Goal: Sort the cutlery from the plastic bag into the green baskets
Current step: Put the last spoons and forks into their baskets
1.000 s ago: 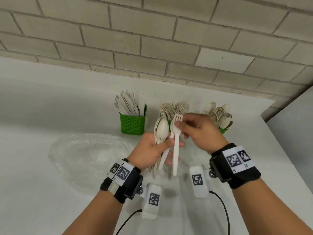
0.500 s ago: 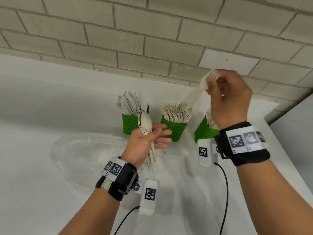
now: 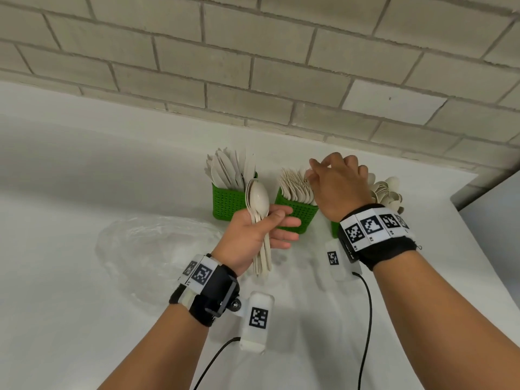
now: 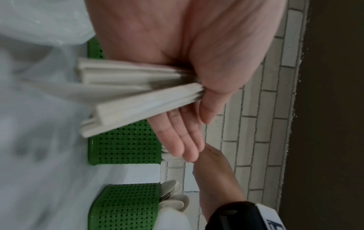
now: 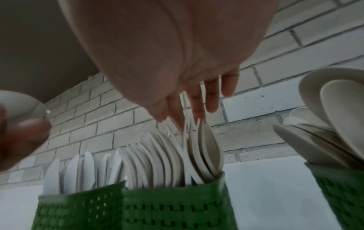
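At the middle of the head view the left hand (image 3: pixel 250 235) grips a bundle of spoons (image 3: pixel 258 198), bowls up and handles hanging below the palm; the thumb presses them against the palm while the other fingers reach out straight toward the right. In the left wrist view the handles (image 4: pixel 138 93) fan out to the left from under the thumb. Right of centre, the right hand (image 3: pixel 337 187) hovers over the middle basket (image 3: pixel 298 215), its grip released: the right wrist view shows the fingers (image 5: pixel 211 101) straight and spread, pointing down at the fork tips (image 5: pixel 189 137), and they hold nothing. Whether the fingertips touch the forks I cannot tell, since the picture is blurred there. Three green baskets stand in a row near the wall at the far edge of the white bench (image 3: pixel 70 305): the left basket (image 3: pixel 225 204) holds knives (image 3: pixel 228 170), the middle one holds forks (image 3: pixel 295 184), and the right basket (image 5: pixel 342 189), mostly hidden behind the right wrist in the head view, holds spoons too. A clear plastic bag (image 3: pixel 152 243) lies crumpled on the bench at the left of the frame, beside the left wrist.
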